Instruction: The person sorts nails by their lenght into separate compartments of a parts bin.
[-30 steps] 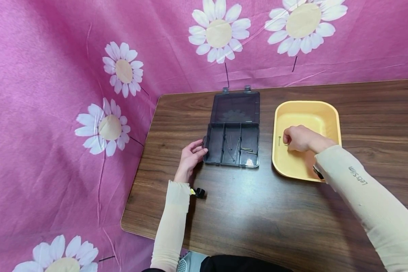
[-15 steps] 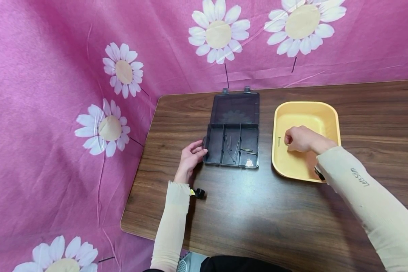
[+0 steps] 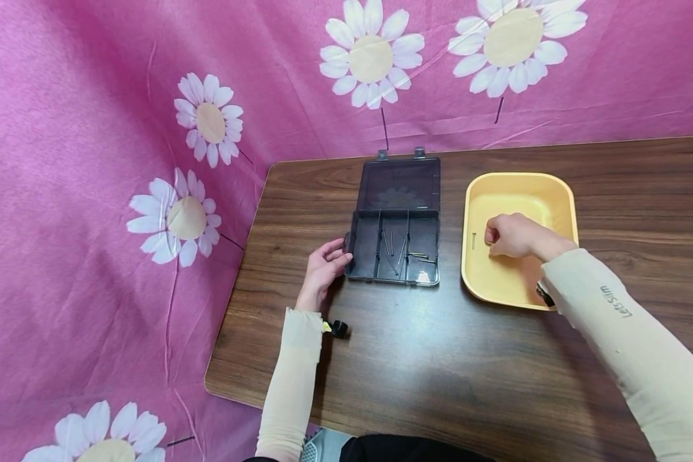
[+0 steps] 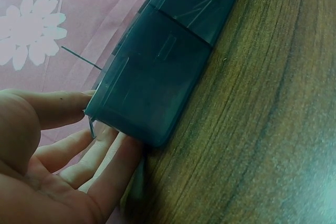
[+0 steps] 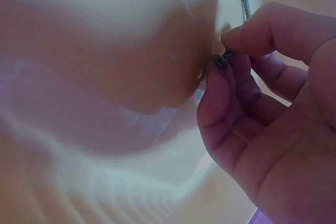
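A dark translucent compartment box (image 3: 362, 256) lies on the table with its hinged lid (image 3: 401, 183) laid back. Several long, thin screws (image 3: 391, 242) are in its middle compartment, and shorter ones (image 3: 419, 255) in the right one. My left hand (image 3: 321, 269) holds the box's left end, thumb at the rim and fingers lower on the end wall. Inside a yellow tray (image 3: 520, 183), my right hand (image 3: 511, 236) pinches a screw (image 5: 221, 62) between thumb and fingers; its cross-slotted head shows in the right wrist view. Another screw (image 3: 473, 240) lies on the tray floor, left of that hand.
The brown wooden table (image 3: 404, 372) carries both containers, with a gap between them. Behind and to the left hangs a pink cloth (image 3: 289, 77) printed with daisies. A small black device (image 3: 339, 329) is at the left wrist.
My right hand has shifted very slightly to the right inside the tray. The left hand, the box and the loose screw stay put.
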A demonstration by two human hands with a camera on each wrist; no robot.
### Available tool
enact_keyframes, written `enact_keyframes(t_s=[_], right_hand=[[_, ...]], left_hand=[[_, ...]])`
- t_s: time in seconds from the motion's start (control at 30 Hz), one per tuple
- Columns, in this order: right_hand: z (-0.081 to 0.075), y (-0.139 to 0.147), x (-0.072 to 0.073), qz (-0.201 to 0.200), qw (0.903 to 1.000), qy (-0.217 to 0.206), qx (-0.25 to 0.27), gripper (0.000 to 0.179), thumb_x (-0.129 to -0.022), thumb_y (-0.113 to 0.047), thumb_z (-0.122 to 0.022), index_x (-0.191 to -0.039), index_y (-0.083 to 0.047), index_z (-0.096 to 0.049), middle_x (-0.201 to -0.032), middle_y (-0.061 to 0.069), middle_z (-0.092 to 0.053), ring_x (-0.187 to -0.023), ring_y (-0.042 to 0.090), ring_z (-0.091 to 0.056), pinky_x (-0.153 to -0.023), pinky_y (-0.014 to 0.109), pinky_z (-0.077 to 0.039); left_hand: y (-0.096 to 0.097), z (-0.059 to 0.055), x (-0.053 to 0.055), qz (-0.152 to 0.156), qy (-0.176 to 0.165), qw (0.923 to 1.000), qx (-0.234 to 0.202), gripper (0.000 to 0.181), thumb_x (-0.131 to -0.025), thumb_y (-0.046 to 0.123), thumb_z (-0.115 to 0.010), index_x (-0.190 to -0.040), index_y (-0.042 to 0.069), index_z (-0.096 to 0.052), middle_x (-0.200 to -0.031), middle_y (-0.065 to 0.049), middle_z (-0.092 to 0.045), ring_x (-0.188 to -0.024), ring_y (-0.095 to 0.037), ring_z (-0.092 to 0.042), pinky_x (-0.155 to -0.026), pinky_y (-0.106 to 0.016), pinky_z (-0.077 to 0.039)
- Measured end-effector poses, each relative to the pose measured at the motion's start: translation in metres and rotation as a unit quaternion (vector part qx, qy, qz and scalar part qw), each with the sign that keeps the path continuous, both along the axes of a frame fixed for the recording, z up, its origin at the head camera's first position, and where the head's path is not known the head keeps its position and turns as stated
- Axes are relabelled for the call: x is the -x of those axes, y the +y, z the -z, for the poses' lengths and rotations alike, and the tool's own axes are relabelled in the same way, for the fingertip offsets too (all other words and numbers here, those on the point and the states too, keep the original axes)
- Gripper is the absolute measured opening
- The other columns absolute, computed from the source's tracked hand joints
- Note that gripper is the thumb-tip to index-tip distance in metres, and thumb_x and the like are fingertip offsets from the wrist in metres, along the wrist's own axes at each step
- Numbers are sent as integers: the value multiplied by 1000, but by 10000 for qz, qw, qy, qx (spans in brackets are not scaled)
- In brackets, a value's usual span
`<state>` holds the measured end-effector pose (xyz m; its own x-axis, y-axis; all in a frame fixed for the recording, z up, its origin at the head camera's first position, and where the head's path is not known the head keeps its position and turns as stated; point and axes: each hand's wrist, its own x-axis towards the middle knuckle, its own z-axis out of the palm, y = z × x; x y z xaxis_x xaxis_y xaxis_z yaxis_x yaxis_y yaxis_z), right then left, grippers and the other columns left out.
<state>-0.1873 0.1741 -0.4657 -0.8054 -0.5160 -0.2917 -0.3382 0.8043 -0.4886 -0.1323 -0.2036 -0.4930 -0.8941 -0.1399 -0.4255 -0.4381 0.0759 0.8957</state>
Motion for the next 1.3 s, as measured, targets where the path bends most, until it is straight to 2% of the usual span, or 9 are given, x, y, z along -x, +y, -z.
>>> enact_keyframes(t_s=[0.87, 1.3], right_hand=[[-9, 6, 0, 184, 9997, 30, 143, 12, -67, -13, -67, -72, -10, -56, -67, -1, -54, -64, 17, -47, -61, 29, -35], [-17, 7, 0, 307, 9983, 427, 263, 6, -70, -9, -61, -72, -11, -55, -66, -1, -53, -63, 16, -47, -61, 30, -35]], left_hand=[[0, 3, 0, -72, 83, 9998, -174, 43, -76, 5, -68, -117, 13, -57, -104, -13, -64, -72, -6, -60, -62, -24, -48], [1, 4, 0, -119, 136, 9993, -322, 43, -76, 2, -67, -117, 11, -57, -105, -14, -64, -73, -6, -60, -64, -24, -49]])
